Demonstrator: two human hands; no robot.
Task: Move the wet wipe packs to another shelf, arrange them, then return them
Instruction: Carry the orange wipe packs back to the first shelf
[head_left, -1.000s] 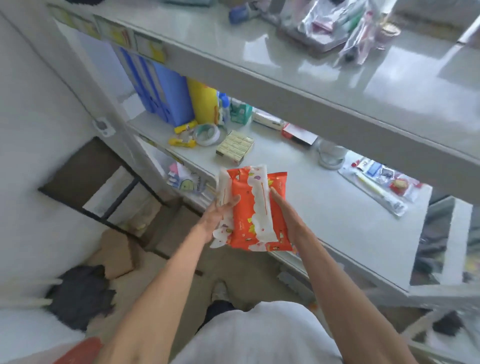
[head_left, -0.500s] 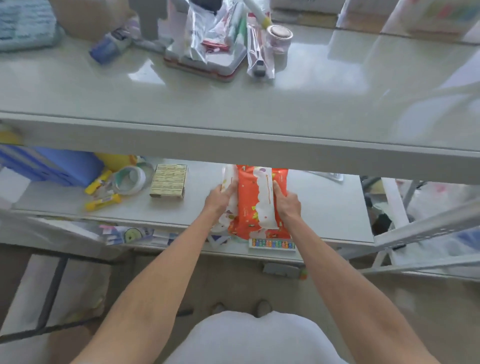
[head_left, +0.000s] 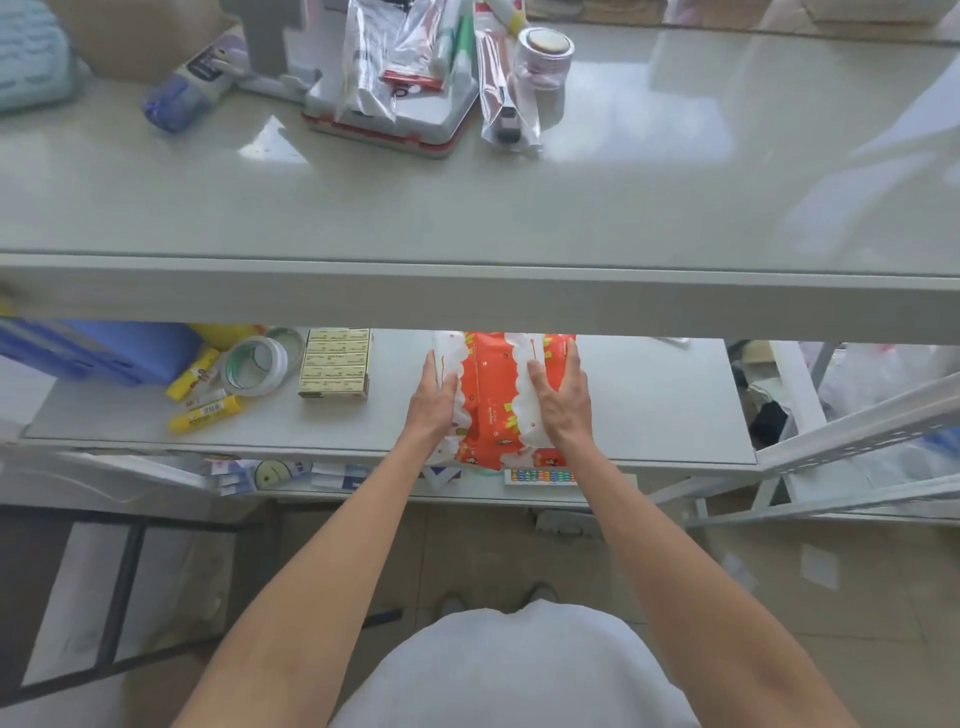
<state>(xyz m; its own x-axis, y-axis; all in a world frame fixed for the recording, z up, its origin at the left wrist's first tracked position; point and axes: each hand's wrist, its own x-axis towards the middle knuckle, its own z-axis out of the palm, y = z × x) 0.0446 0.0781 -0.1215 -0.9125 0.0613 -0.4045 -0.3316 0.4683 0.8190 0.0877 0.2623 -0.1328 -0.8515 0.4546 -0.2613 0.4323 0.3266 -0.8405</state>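
Observation:
Orange and white wet wipe packs (head_left: 493, 395) lie together on the middle shelf (head_left: 654, 405), their far ends hidden under the upper shelf's front edge. My left hand (head_left: 435, 400) rests flat against the left side of the packs with straight fingers. My right hand (head_left: 561, 397) lies flat on their right side, fingers stretched forward. The packs' near ends reach the shelf's front edge.
On the same shelf to the left are a stack of small yellow boxes (head_left: 336, 362), tape rolls (head_left: 257, 365), yellow glue sticks (head_left: 205, 413) and a blue folder (head_left: 98, 348). The upper shelf (head_left: 467, 208) carries a grey tray (head_left: 395, 111) with packets, a jar (head_left: 545, 54) and a bottle (head_left: 192, 83).
The packs went from being held in the air in both hands to lying on the middle shelf. My hands now lie flat on their sides.

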